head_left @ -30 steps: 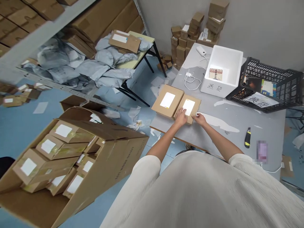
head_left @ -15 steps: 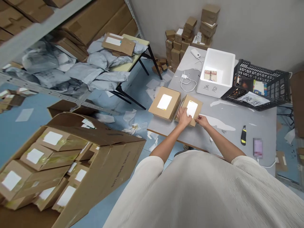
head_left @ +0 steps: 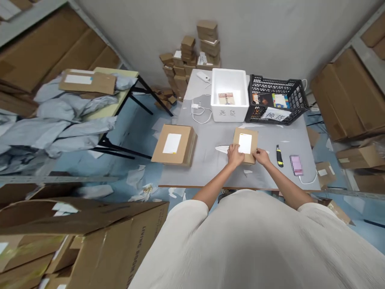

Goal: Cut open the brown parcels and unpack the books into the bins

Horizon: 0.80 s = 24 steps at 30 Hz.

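On the grey table a small cardboard box [head_left: 254,139] with a white label [head_left: 245,143] lies between my hands. My left hand [head_left: 235,155] grips its left near side, thumb reaching toward the lower edge of the label. At the right near corner my right hand [head_left: 261,156] is closed, fingertips pinching the box edge. A larger cardboard box [head_left: 159,149], also labelled, rests apart to the left near the table's edge. To the right of my right hand lie a black and yellow utility knife [head_left: 279,156] and a phone [head_left: 296,165] on a cable.
Behind the box stand a white foam bin [head_left: 230,113] and a black plastic crate [head_left: 278,82] with items inside. A white cable [head_left: 202,122] curls on the table [head_left: 207,154]. At lower left is a large open carton [head_left: 120,245] of boxes. Grey parcels [head_left: 60,110] pile up beyond.
Both hands have carried or slid the small box rightward, leaving a wide gap to the larger box. My view has turned to the right.
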Each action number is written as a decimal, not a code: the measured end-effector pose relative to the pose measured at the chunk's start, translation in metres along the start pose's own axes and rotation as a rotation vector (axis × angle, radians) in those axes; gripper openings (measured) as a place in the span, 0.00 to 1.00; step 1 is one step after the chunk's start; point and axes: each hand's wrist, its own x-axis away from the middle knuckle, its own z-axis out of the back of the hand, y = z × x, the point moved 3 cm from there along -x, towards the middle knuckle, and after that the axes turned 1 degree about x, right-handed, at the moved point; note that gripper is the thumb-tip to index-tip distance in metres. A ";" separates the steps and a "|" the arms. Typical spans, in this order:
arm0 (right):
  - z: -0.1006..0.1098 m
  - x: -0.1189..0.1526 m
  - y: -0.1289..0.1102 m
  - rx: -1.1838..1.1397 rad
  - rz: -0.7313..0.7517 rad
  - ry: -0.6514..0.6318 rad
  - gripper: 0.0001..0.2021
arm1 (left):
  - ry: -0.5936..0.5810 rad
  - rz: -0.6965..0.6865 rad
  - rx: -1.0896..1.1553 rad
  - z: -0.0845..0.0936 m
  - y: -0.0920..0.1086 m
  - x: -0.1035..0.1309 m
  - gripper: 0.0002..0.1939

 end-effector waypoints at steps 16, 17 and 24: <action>0.046 -0.004 0.094 -0.052 -0.009 -0.249 0.33 | -0.104 -0.064 -0.309 -0.076 0.036 -0.029 0.28; 0.046 -0.001 0.097 -0.060 -0.017 -0.290 0.35 | -0.129 -0.109 -0.323 -0.076 0.042 -0.038 0.29; 0.052 0.016 0.113 0.031 -0.060 -0.347 0.35 | -0.277 -0.214 -0.429 -0.087 0.066 -0.091 0.34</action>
